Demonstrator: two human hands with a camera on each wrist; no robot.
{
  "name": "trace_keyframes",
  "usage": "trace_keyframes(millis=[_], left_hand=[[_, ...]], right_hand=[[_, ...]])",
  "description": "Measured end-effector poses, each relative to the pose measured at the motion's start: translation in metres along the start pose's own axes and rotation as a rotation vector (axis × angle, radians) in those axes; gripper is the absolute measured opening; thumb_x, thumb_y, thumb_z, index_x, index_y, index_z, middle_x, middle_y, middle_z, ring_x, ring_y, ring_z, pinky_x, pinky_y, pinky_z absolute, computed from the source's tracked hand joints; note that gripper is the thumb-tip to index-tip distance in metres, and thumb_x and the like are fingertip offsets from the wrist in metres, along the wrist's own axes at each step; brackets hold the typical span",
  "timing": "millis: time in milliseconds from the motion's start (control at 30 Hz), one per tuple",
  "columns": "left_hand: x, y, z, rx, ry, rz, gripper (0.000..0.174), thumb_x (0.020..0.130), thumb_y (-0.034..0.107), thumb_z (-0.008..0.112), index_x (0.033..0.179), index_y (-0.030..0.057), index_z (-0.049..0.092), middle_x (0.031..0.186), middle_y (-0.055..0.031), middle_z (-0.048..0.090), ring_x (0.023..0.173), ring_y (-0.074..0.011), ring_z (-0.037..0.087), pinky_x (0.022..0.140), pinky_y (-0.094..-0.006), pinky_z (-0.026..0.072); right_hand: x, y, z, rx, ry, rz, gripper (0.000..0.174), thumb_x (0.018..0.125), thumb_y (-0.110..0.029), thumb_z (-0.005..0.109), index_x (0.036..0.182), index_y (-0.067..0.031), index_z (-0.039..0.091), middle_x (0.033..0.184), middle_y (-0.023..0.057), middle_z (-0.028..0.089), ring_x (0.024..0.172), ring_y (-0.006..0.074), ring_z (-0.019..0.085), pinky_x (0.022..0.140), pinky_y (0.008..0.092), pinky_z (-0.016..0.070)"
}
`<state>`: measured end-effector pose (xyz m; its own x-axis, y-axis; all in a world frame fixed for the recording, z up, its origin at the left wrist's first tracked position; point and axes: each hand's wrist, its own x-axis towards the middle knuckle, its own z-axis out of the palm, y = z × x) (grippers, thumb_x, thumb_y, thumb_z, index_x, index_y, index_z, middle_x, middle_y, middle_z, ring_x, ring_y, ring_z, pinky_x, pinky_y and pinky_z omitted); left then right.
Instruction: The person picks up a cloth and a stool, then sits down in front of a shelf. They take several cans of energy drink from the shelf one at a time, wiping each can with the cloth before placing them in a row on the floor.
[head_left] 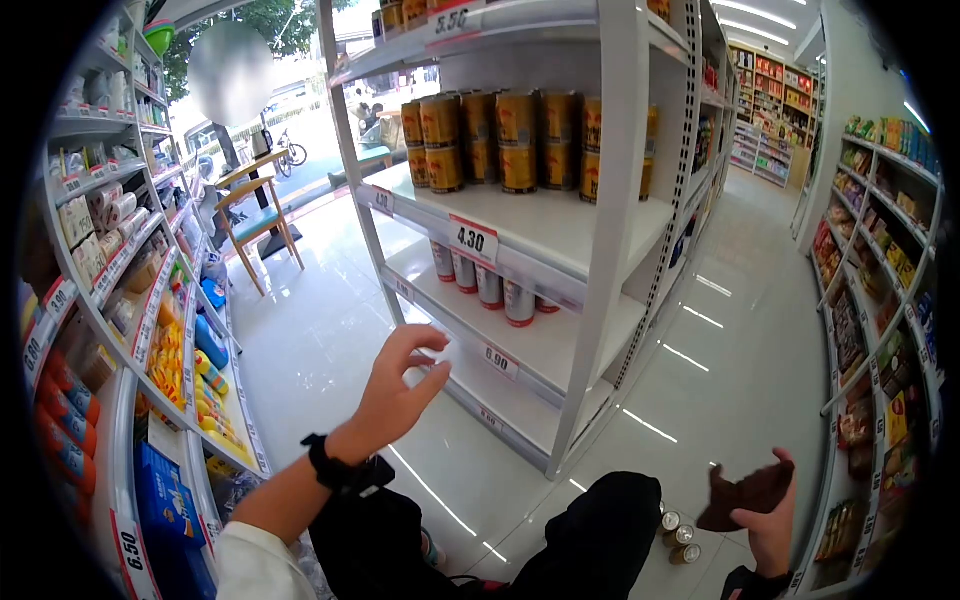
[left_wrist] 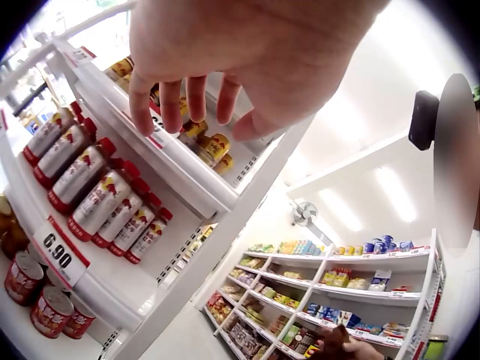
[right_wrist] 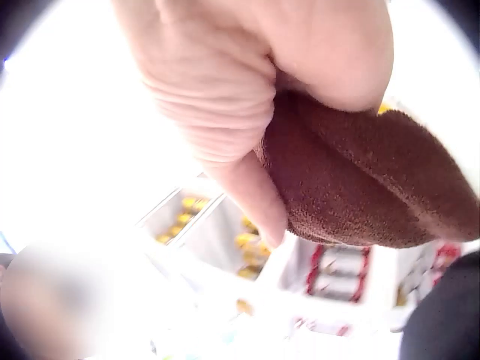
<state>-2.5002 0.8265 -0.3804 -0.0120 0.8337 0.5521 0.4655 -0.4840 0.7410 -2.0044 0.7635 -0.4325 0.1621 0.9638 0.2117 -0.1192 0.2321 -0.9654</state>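
Observation:
In the head view my left hand is raised before the lower shelves of the white rack, fingers loosely bent and nothing in them. Its fingers hang in front of the shelf edge in the left wrist view. On the low shelf stand silver-and-red cans; gold cans are stacked two high on the shelf above. My right hand is low at the right, holding a brown cloth bunched between thumb and fingers. The cloth is also in the head view, away from the rack.
Several gold-topped cans stand on the tiled floor near my knee. A shelf of packaged goods lines the left, another snack shelf the right. A wooden chair stands beyond the rack. An aisle runs back along the rack's right side.

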Motion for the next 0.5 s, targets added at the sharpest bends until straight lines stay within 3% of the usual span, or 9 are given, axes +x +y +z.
trace_keyframes(millis=[67,200,267,333,400,500], left_hand=[[0.039,0.016,-0.005,-0.036,-0.079,0.001,0.027,0.091,0.005,0.062,0.117,0.0035,0.055,0.115,-0.0057,0.056,0.110,-0.0153,0.056,0.091,-0.0314,0.0495],[0.128,0.020,-0.016,-0.003,-0.106,-0.029,0.026,0.089,0.014,0.065,0.111,0.0013,0.059,0.108,-0.0093,0.059,0.101,-0.0187,0.060,0.085,-0.0335,0.0510],[0.166,0.009,-0.024,0.056,-0.049,-0.062,0.027,0.088,0.015,0.066,0.110,0.0011,0.060,0.106,-0.0100,0.061,0.099,-0.0192,0.061,0.085,-0.0332,0.0511],[0.198,0.001,-0.031,0.122,0.001,-0.098,0.027,0.087,0.015,0.066,0.109,0.0009,0.061,0.105,-0.0107,0.062,0.097,-0.0198,0.062,0.084,-0.0328,0.0511],[0.223,-0.008,-0.036,0.135,0.092,-0.220,0.030,0.085,0.016,0.066,0.110,0.0006,0.061,0.101,-0.0109,0.065,0.093,-0.0209,0.063,0.083,-0.0313,0.0505],[0.260,-0.026,-0.035,0.138,0.160,-0.213,0.031,0.084,0.014,0.066,0.110,-0.0018,0.060,0.096,-0.0124,0.065,0.090,-0.0203,0.063,0.078,-0.0314,0.0510]], right_hand=[[0.006,-0.026,0.047,-0.154,-0.140,-0.062,0.100,0.053,0.006,0.086,0.139,-0.0088,0.036,0.102,0.0042,0.056,0.099,0.0163,0.057,0.092,0.0332,0.0478],[0.023,-0.023,0.156,-0.132,-0.661,-0.100,0.070,0.068,0.000,0.084,0.128,-0.0062,0.048,0.109,0.0104,0.062,0.106,0.0212,0.062,0.091,0.0362,0.0509],[0.044,0.008,0.209,-0.287,-0.749,-0.464,0.055,0.076,-0.006,0.082,0.123,-0.0040,0.054,0.113,0.0089,0.062,0.109,0.0203,0.060,0.093,0.0338,0.0493],[0.052,0.059,0.250,-0.282,-0.702,-0.416,0.047,0.083,-0.010,0.078,0.123,-0.0030,0.056,0.118,0.0069,0.062,0.112,0.0190,0.059,0.096,0.0324,0.0473],[0.055,0.099,0.284,0.204,-0.759,0.126,0.048,0.086,-0.012,0.074,0.128,-0.0032,0.053,0.120,0.0067,0.061,0.113,0.0189,0.058,0.098,0.0324,0.0456],[0.053,0.141,0.305,0.583,-0.741,0.577,0.049,0.086,-0.006,0.069,0.131,-0.0040,0.048,0.124,0.0076,0.058,0.116,0.0208,0.056,0.101,0.0358,0.0455]])
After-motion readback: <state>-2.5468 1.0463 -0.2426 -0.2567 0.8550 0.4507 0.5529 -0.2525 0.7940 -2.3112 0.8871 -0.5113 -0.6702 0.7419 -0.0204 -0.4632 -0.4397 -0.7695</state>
